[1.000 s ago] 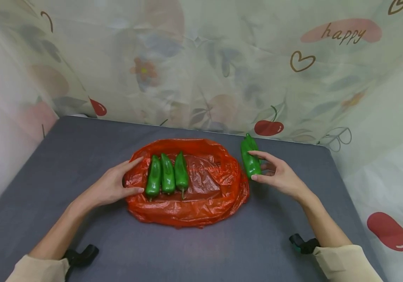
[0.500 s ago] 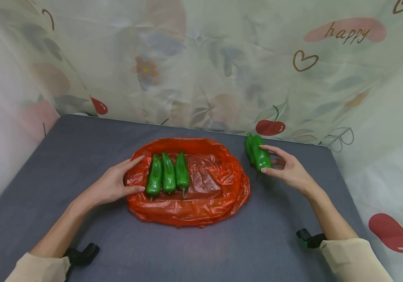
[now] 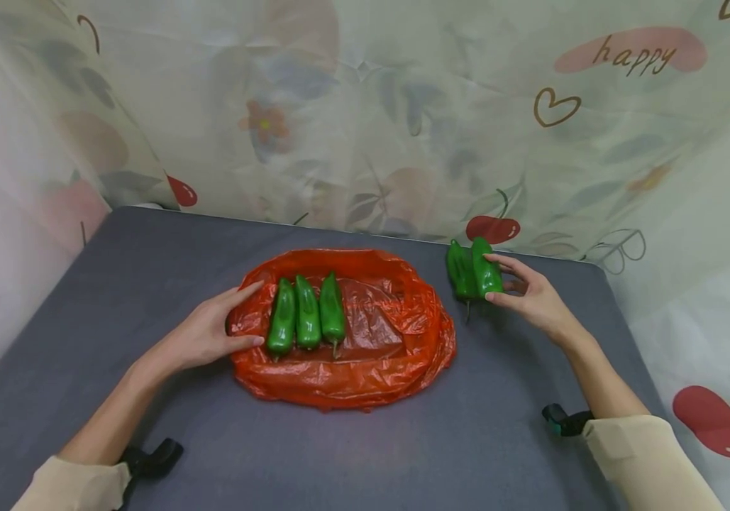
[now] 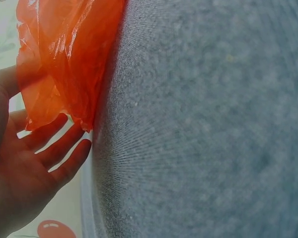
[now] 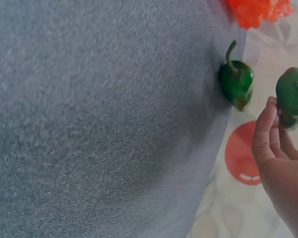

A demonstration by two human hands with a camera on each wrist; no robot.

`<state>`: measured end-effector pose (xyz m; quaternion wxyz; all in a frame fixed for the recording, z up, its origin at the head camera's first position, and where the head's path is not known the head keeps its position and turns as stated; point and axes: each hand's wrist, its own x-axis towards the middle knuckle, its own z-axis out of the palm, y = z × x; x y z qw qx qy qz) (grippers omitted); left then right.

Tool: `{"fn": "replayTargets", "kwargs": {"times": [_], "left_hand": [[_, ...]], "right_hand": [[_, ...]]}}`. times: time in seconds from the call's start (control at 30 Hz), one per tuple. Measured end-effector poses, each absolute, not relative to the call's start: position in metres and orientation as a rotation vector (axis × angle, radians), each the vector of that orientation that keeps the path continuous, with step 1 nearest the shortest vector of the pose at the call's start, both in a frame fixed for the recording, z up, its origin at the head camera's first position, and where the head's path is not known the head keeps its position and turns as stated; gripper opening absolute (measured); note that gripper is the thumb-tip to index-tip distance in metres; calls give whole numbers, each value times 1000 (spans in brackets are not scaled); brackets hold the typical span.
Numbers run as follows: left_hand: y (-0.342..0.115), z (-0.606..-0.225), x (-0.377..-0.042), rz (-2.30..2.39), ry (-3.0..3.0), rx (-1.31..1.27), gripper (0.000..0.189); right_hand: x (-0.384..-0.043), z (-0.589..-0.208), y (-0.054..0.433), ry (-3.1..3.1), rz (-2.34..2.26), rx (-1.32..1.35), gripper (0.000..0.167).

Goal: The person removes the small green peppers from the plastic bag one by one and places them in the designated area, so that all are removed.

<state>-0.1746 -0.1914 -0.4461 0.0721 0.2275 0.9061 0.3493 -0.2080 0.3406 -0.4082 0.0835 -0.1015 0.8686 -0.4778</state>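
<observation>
A red plastic bag (image 3: 345, 387), its rim rolled down into an oval, sits mid-table. Three green peppers (image 3: 308, 316) lie side by side in its left half. At the bag's left end, my left hand (image 3: 208, 332) rests with thumb and index finger spread over the rim; in the left wrist view its outstretched fingers (image 4: 72, 161) touch the bag's side. My right hand (image 3: 533, 297) pinches another green pepper (image 3: 486, 268) between thumb and fingers, raised in the right wrist view. Just left of it, one more green pepper (image 5: 234, 85) lies on the table, stem toward me.
Dark grey cloth covers the table (image 3: 352, 461). Behind and at both sides hangs a pale printed curtain (image 3: 365, 142), meeting the table's back edge near the right-hand peppers. A black strap mount sits on each wrist below the cream sleeves (image 3: 639, 447).
My right hand has moved right and slightly back with its pepper, separating it from the one beside it. My left hand stays at the bag, and the three peppers inside keep their places.
</observation>
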Motion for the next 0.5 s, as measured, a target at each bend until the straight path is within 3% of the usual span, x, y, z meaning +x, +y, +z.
{"fn": "replayTargets", "kwargs": {"times": [0.5], "left_hand": [[-190, -445, -174, 1047, 2719, 675, 88]], "right_hand": [[-221, -419, 353, 2597, -1409, -216, 69]]}}
